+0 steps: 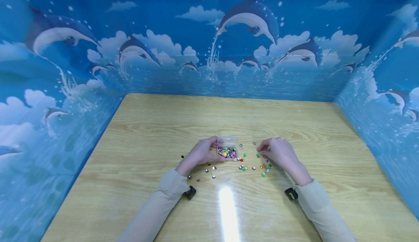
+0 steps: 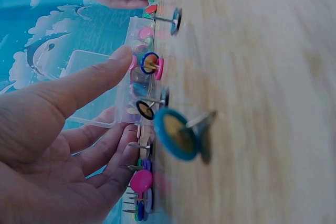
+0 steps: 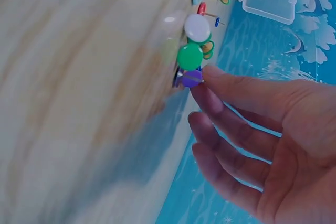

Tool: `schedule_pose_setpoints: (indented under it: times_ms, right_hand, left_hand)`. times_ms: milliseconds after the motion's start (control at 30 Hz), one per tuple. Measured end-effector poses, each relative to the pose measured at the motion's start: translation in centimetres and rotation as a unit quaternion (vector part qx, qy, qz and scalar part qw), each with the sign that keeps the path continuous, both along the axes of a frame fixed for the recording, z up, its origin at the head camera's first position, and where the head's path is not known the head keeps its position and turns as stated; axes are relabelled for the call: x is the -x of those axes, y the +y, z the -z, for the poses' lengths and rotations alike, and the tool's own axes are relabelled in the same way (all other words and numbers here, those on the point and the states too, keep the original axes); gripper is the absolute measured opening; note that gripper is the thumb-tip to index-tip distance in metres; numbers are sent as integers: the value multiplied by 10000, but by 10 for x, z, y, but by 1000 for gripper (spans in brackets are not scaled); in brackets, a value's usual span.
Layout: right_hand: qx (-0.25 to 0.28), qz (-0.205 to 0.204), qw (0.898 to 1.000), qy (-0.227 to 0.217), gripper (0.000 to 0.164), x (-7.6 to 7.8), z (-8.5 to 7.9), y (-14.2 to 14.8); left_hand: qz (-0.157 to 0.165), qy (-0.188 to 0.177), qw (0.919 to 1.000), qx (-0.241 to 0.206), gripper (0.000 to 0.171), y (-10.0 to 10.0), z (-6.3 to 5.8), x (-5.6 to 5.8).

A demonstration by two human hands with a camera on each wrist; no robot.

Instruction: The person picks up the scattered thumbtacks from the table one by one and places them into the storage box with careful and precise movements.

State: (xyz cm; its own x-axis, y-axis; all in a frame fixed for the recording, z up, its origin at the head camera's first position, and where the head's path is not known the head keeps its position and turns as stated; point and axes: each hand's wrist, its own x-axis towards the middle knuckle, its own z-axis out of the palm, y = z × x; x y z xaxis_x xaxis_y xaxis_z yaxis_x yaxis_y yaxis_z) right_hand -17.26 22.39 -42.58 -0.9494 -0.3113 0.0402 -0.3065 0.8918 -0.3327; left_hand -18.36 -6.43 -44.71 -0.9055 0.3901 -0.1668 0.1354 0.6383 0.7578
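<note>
A small clear plastic box (image 1: 227, 152) with its lid (image 1: 227, 141) raised holds many colorful thumbtacks. My left hand (image 1: 203, 152) grips the box from its left side, with the thumb along the near wall and fingers behind. To the right of the box, my right hand (image 1: 278, 153) has thumb and forefinger together on a thumbtack at the tabletop; that tack is partly hidden by the fingertips. A purple thumbtack (image 3: 191, 78) and a green one (image 3: 190, 56) show close to those fingertips in the right wrist view. Another thumbtack, teal-rimmed (image 2: 177, 134), lies point up near the left hand.
Loose thumbtacks lie scattered on the wooden table (image 1: 157, 125), several between the hands and several by the left wrist, including a silver one (image 1: 214, 176). A blue dolphin-print curtain (image 1: 196, 71) stands behind the table and along both sides.
</note>
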Motion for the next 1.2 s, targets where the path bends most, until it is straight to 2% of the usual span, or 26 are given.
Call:
schedule_pose_setpoints:
  times_ms: [300, 467, 633, 1000, 1200]
  right_hand:
    - [-184, 273, 9993, -168, 6, 3, 1, 1]
    - [-16, 339, 9992, -221, 6, 1, 0, -2]
    - [145, 365, 9992, -70, 8, -3, -2, -10]
    - [637, 28, 9974, 323, 6, -8, -2, -42]
    - [918, -113, 9953, 301, 6, -8, -5, -64]
  left_hand:
    - [-7, -39, 10000, 5, 62, 0, 0, 1]
    - [-1, -49, 10000, 10, 62, 0, 0, 0]
    - [5, -58, 10000, -10, 61, 0, -1, 0]
    - [3, -35, 10000, -37, 61, 0, -2, 0]
    - [25, -13, 10000, -86, 62, -1, 0, 1]
